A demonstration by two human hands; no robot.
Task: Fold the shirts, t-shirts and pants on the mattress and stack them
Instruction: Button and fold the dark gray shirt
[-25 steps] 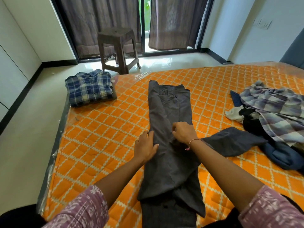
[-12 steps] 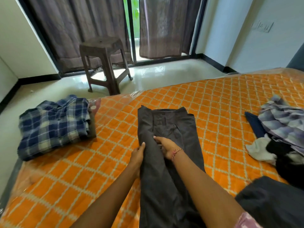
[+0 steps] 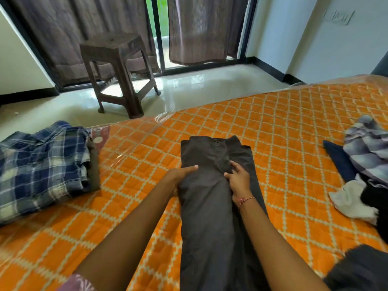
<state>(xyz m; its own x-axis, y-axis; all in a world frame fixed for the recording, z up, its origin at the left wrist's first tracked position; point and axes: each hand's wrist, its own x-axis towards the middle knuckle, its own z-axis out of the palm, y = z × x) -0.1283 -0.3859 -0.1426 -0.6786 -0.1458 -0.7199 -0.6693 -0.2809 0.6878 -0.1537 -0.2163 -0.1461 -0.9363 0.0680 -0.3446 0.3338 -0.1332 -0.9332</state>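
Dark grey pants (image 3: 210, 206) lie lengthwise on the orange quilted mattress (image 3: 147, 156), waistband at the far end. My left hand (image 3: 182, 173) rests on their left edge with fingers straight. My right hand (image 3: 238, 179) lies flat on the fabric just below the waistband, fingers spread. A folded blue plaid shirt (image 3: 39, 166) sits at the mattress's left edge. A loose heap of clothes (image 3: 365, 169), with a grey plaid piece on top, lies at the right.
A brown plastic stool (image 3: 119, 70) stands on the shiny floor beyond the mattress, before dark curtains (image 3: 207, 28) and a glass door. Another dark garment (image 3: 357, 269) lies at the bottom right corner. Clear plastic wrap covers the mattress's far edge.
Both hands have slid along the pants toward the waistband. The camera has leaned forward and closer, so the far floor and stool loom larger.
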